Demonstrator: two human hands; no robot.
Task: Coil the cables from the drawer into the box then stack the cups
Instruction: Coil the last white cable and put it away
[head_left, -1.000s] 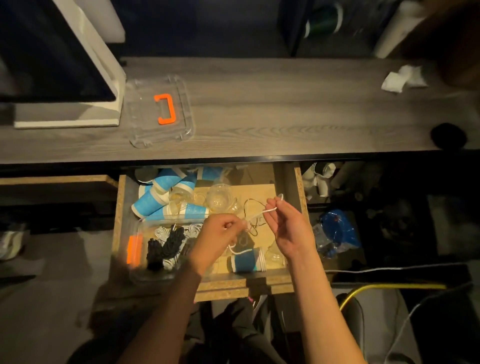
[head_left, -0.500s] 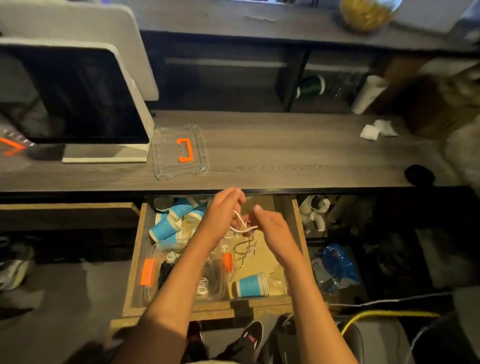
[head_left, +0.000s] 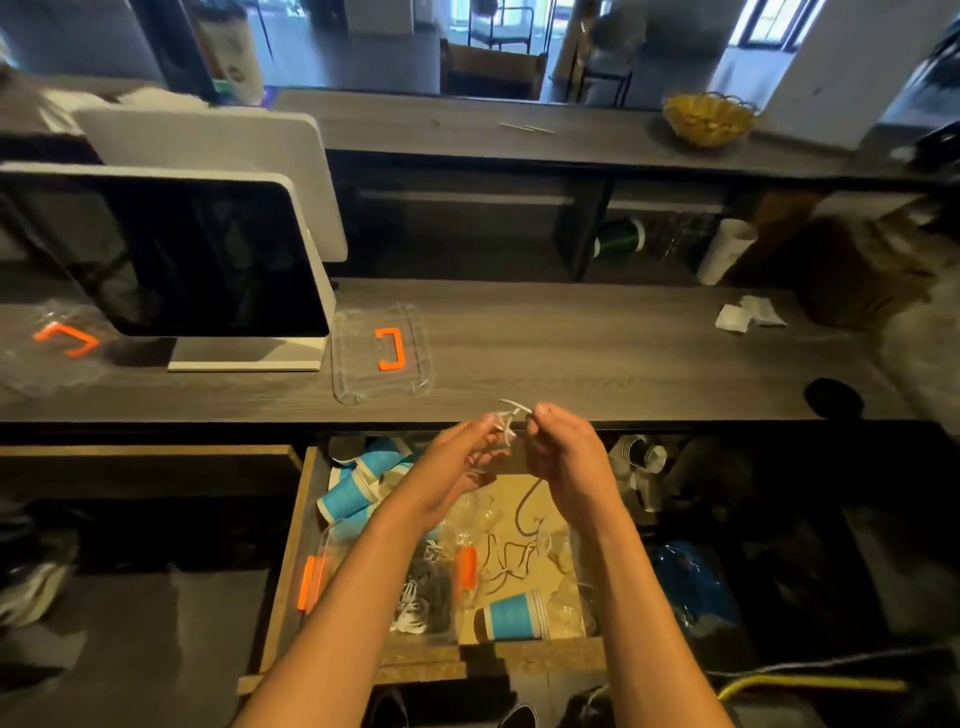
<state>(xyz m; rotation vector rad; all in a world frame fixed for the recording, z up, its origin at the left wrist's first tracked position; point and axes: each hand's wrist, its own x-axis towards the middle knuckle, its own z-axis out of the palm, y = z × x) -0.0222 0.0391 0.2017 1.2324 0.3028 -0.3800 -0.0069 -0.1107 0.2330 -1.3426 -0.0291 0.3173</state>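
- pinching a thin white cable (head_left: 506, 422) between both hands at frame centre, just above the open drawer (head_left: 291, 551); left hand (head_left: 462, 457) curling its fingers round the small loops, right hand (head_left: 563, 452) nipping the free end between thumb and fingertips.
- holding it raised off the drawer, probably so the loops stay tight and free of the clutter below while winding.
- lying lower centre inside the drawer: clear box (head_left: 332, 551) with orange latches, already holding black and white coiled cables (head_left: 423, 597); likely the drop spot for this coil.
- trailing loose on the drawer floor right of the box: a dark cable (head_left: 522, 512), apparently not yet coiled.
- lying unstacked: blue paper cups (head_left: 348, 496) at the drawer's upper left, one more blue cup (head_left: 511, 616) on its side at lower right, some clear cups between.
- resting on the desk (head_left: 597, 353) above: clear lid (head_left: 382, 353) with orange handle, beside a monitor (head_left: 171, 260) at upper left.
- crowding the box: forearms crossing over it and cups pressing near, possibly hampering the drop.
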